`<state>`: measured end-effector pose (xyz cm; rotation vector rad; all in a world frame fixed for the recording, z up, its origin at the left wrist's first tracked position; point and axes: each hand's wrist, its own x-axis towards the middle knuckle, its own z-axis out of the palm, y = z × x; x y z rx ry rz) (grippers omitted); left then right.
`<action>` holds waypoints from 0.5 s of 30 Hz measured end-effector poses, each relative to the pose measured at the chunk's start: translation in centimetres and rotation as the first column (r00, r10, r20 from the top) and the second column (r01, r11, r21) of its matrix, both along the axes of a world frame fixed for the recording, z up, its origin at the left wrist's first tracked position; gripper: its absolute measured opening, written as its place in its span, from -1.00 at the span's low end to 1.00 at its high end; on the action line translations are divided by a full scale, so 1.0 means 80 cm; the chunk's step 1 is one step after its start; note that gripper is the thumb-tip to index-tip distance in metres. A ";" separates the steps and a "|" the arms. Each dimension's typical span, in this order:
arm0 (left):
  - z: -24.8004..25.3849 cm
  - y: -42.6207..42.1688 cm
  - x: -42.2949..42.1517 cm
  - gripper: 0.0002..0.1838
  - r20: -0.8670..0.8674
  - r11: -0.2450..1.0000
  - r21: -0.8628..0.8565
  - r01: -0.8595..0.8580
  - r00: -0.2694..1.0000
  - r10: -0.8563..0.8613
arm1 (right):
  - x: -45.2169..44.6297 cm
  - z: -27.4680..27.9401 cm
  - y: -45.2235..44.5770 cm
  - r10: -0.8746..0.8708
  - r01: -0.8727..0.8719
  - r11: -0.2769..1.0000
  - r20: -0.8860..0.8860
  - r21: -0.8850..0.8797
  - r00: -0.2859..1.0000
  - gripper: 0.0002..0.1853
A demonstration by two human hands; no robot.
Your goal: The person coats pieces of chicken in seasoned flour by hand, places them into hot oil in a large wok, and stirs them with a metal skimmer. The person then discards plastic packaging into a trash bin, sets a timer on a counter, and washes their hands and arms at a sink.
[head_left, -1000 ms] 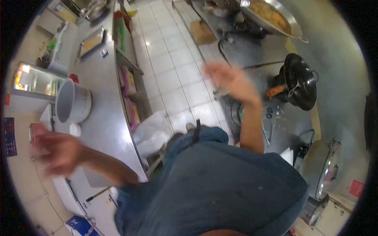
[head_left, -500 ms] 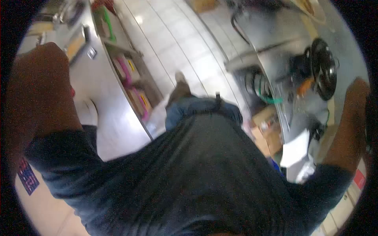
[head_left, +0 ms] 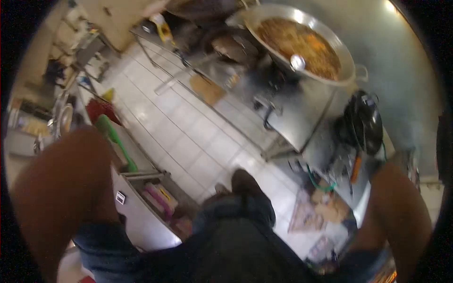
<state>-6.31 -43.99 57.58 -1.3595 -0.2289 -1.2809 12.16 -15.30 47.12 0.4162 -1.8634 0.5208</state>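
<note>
Both of the person's arms are raised and bent, the left arm [head_left: 61, 188] along one side of the view, the right arm [head_left: 401, 203] along the other. The left hand and right hand are out of sight, so I cannot tell how open they are or whether they hold anything.

Nearest the right arm, on the near part of the right-hand table [head_left: 292, 115], is an orange handle [head_left: 356, 170]. Just past it, a black pan [head_left: 368, 125] stands tilted by the table's wall-side edge. A green hose [head_left: 318, 181] loops at the aisle edge.

Farther along the wall-side edge is a wide steel pan [head_left: 347, 52] of brown and yellow food [head_left: 302, 45]; a dark wok [head_left: 233, 49] is beside it, nearer the aisle edge.

Beside the left arm, a small white square [head_left: 121, 197] lies near the aisle edge of the left-hand counter [head_left: 141, 224]. Pink-trimmed packs [head_left: 158, 198] fill the shelf below.
</note>
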 end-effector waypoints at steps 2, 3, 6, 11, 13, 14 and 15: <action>0.006 0.033 -0.047 -0.48 0.036 0.999 0.010 0.035 0.999 -0.036 | -0.024 0.036 -0.004 -0.018 0.035 0.997 -0.212 0.075 0.977 -0.85; 0.008 0.048 -0.066 -0.48 0.024 0.998 0.028 0.050 0.998 -0.050 | -0.038 0.040 -0.005 -0.043 0.072 0.994 -0.313 0.081 0.949 -0.85; 0.010 0.063 -0.121 -0.48 -0.033 0.988 0.119 0.094 0.995 -0.091 | -0.103 -0.034 0.007 -0.248 0.191 0.968 -0.483 -0.165 0.840 -0.86; 0.017 0.094 -0.200 -0.47 -0.024 0.976 0.211 0.062 0.998 -0.058 | -0.221 -0.503 0.065 0.027 0.544 -0.127 0.545 -0.830 0.838 -0.75; 0.016 0.103 -0.236 -0.46 0.043 0.966 0.256 0.043 0.997 -0.056 | -0.257 -0.551 0.061 0.135 0.533 -0.468 0.538 -0.705 0.832 -0.73; 0.013 0.102 -0.253 -0.46 0.089 0.952 0.304 0.040 0.994 -0.070 | -0.276 -0.574 0.069 0.103 0.512 -0.549 0.554 -0.661 0.826 -0.72; -0.010 0.092 -0.281 -0.52 0.161 0.973 0.231 -0.026 0.987 -0.012 | -0.289 -0.596 0.083 0.069 0.484 -0.622 0.573 -0.616 0.817 -0.71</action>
